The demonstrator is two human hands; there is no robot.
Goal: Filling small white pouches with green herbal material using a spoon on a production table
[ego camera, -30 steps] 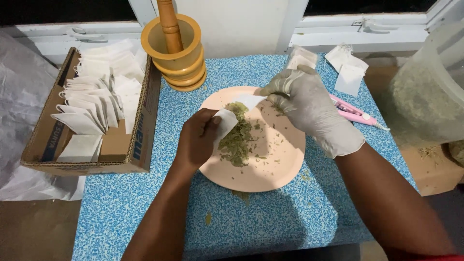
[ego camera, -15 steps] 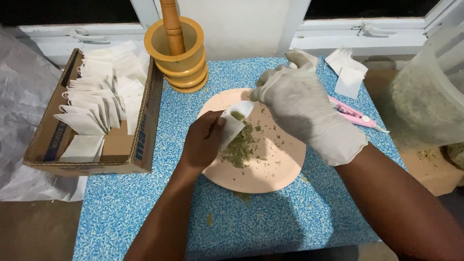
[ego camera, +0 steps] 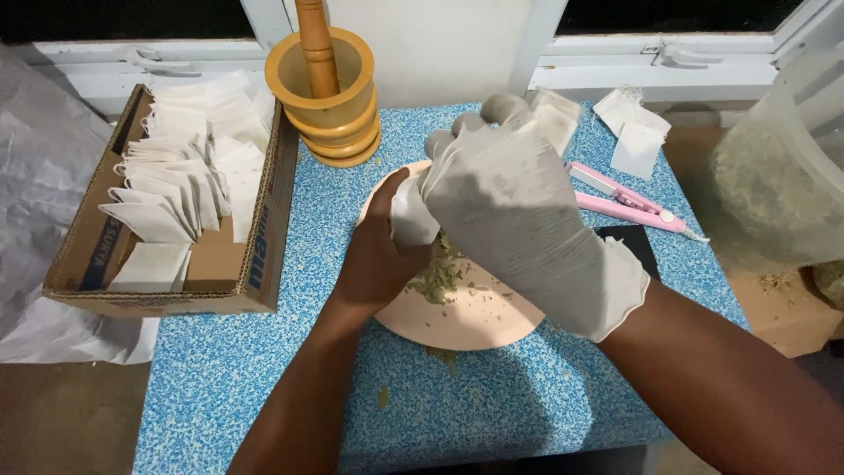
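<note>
A home worktable by windows, with wooden mortar.

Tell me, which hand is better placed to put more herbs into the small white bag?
The right hand, likely: gloved, it sits directly over the white bag and herb pile, while the left hand holds the bag.

Artificial light from above and in front is falling brightly on the blue speckled counter, while the window panes at the top are showing black and the floor at the lower left is sitting dim. The white-gloved right hand is catching the most light and looking slightly washed out and soft, and both forearms are throwing faint shadows on the counter's near edge. The translucent tub at the right edge is looking hazy and stretched.
</note>
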